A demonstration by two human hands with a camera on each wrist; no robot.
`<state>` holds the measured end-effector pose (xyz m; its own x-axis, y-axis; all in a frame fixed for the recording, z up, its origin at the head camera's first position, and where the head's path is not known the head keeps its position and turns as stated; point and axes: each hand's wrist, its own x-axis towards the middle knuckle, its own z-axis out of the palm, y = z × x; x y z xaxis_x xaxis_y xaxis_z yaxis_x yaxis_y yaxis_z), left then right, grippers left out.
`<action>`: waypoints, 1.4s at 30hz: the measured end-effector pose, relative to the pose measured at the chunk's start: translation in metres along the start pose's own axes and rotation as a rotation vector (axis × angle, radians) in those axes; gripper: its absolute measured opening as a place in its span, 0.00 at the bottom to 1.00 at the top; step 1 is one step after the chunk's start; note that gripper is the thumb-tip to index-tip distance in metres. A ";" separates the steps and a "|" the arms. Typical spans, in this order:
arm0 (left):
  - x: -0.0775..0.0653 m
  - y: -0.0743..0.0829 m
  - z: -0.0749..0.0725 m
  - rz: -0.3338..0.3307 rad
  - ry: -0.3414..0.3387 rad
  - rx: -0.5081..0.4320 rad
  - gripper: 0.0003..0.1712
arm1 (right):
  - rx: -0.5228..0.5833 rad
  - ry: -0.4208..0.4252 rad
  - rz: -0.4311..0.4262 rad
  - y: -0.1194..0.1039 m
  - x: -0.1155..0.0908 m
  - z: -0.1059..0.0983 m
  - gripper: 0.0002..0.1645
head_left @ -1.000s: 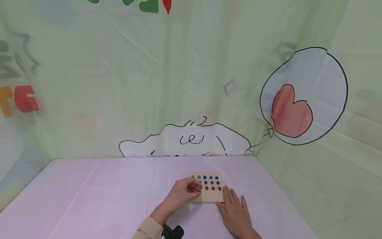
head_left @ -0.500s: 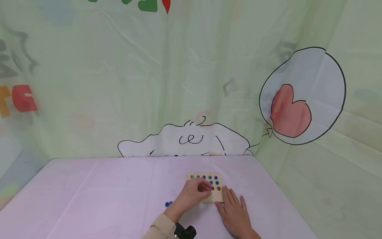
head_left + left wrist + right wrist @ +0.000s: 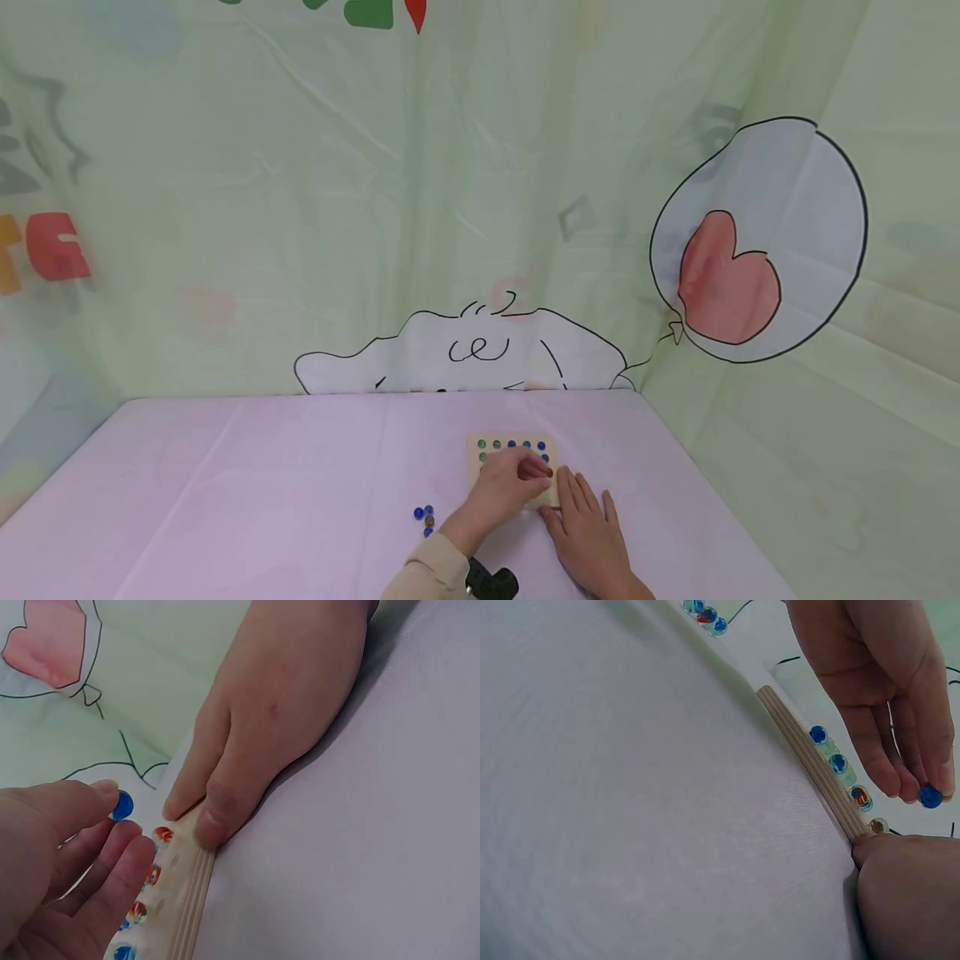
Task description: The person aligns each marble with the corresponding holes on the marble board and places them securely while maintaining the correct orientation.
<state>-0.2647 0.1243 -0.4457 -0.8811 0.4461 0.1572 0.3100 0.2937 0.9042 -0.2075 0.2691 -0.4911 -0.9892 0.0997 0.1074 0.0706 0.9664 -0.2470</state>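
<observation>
My left hand (image 3: 501,486) is over the right part of a pale wooden board (image 3: 552,497) with rows of round hollows. Its thumb and a fingertip pinch a blue glass marble (image 3: 122,805), held above the board. Green and blue marbles sit in the back rows; orange-red swirled marbles (image 3: 163,837) line a row nearer the front. The left hand hides much of the board in the head view. My right hand (image 3: 596,537) lies with straight fingers against the board's right edge, its thumb (image 3: 213,827) at the front corner.
Several loose marbles (image 3: 418,513), mostly blue, lie on the pinkish cloth (image 3: 262,492) left of my left forearm. A black device (image 3: 495,581) is worn at the left wrist. Behind the table hangs a pale green printed curtain (image 3: 337,208).
My left hand has moved rightward across the board, from its left side to the right columns. The loose marbles have come into sight from behind the forearm. My right hand stays in place.
</observation>
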 end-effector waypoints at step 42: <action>0.012 0.000 0.031 0.038 0.092 0.279 0.12 | 0.003 0.005 -0.005 -0.004 -0.002 -0.006 0.39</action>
<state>-0.2642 0.1558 -0.4559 -0.8915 0.3869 0.2357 0.4186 0.5047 0.7550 -0.2050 0.2668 -0.4850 -0.9889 0.0959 0.1134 0.0650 0.9661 -0.2497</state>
